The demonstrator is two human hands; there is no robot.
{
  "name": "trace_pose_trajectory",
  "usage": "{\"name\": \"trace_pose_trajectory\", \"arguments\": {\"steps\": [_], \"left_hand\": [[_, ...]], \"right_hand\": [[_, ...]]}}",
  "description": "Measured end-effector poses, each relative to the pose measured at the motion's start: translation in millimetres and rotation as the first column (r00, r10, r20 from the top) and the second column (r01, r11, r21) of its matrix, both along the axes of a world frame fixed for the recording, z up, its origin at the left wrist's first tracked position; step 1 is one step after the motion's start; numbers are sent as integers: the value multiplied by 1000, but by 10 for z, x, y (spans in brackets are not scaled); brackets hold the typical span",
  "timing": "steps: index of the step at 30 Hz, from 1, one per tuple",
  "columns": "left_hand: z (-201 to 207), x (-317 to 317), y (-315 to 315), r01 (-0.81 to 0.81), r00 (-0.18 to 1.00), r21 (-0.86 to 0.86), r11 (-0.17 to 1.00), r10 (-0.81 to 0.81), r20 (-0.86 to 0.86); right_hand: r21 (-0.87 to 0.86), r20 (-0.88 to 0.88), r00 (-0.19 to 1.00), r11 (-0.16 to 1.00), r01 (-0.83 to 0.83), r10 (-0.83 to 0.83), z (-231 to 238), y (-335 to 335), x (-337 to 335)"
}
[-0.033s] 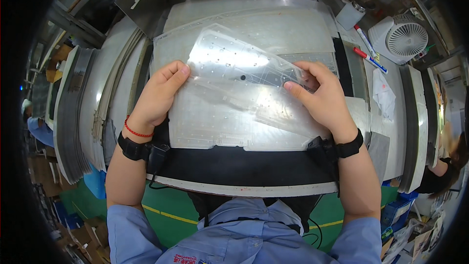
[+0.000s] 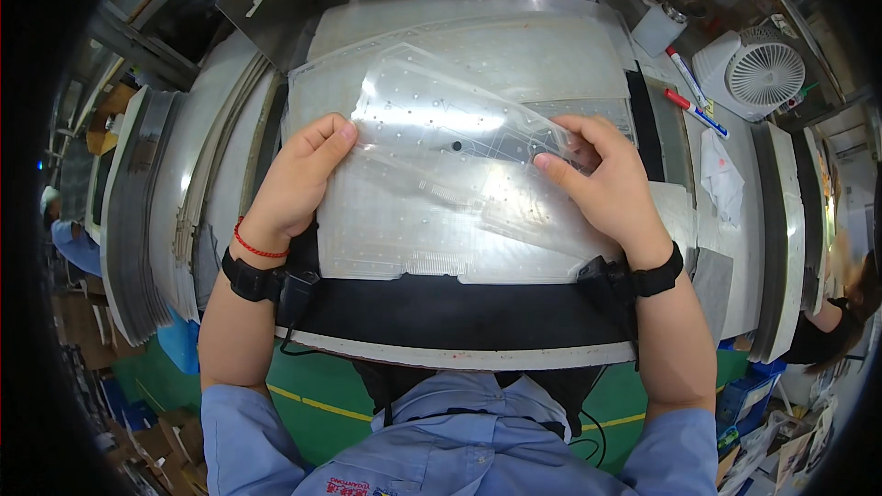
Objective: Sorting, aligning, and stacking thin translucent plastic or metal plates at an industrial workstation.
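A thin, clear plastic sheet [image 2: 432,108] with small dots and printed lines is held up at a slant, bent and shiny with glare. My left hand [image 2: 308,165] pinches its left edge between thumb and fingers. At its right end my right hand [image 2: 597,165] grips it, thumb on top and fingers curled behind. A small dark round spot [image 2: 457,145] shows near the sheet's middle. Below it, more translucent sheets [image 2: 386,239] lie over the work surface, their nearest edge notched. Where one clear layer ends and another begins is hard to make out.
Stacks of thin flat plates stand left [image 2: 138,211] and right [image 2: 776,230]. At the back right are a white fan [image 2: 758,73], a white bottle [image 2: 659,28], markers [image 2: 695,113] and a white cloth [image 2: 722,179]. A black mat [image 2: 450,317] runs along the near edge. Other people are at both sides.
The glare on the held sheet has shifted a little, as if its tilt changed slightly. Both hands keep their places and their hold.
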State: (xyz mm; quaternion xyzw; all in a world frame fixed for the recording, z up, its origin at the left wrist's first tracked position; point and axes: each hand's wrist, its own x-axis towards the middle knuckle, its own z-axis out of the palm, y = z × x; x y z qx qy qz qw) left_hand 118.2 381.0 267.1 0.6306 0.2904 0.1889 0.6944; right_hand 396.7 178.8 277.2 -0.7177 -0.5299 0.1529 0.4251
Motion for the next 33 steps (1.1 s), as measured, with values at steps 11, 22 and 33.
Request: {"name": "trace_pose_trajectory", "arguments": {"steps": [11, 22, 33], "left_hand": [[73, 24, -54, 10, 1000, -32, 999, -10, 6], [39, 12, -62, 73, 997, 142, 987, -75, 10], [-55, 62, -85, 119, 990, 372, 921, -138, 25]], "right_hand": [[-20, 12, 999, 999, -29, 30, 36, -8, -11], [8, 176, 960, 975, -223, 218, 51, -5, -105], [41, 213, 908, 926, -376, 360, 141, 91, -502]]}}
